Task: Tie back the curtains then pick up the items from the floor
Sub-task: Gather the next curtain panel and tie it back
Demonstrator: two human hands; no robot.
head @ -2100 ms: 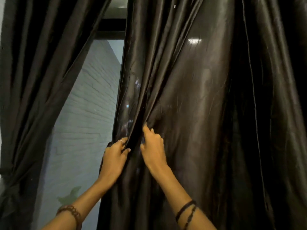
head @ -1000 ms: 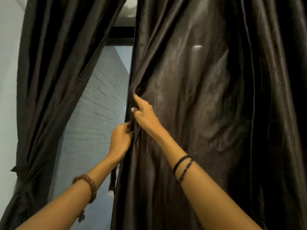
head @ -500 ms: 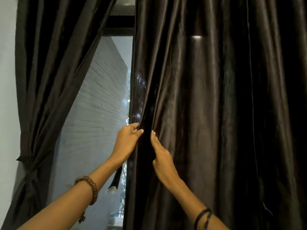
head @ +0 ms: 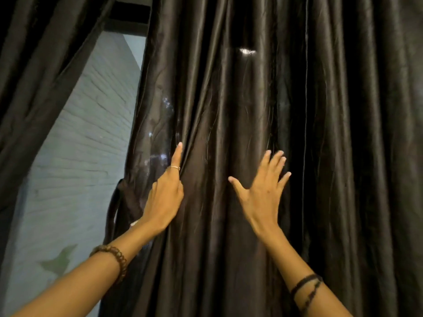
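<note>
The dark satin curtain (head: 251,110) hangs under both my hands: my left hand (head: 164,197) lies against its edge, index finger straight, other fingers hidden; my right hand (head: 263,193) presses flat beside it, fingers spread

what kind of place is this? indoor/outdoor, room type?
Probably indoors, at a window or glazed door of a home; the room type can't be told. Clues: dark satin curtains hanging full length, a dark frame across the top of the opening, and a pale brick wall in daylight beyond the gap.
</note>
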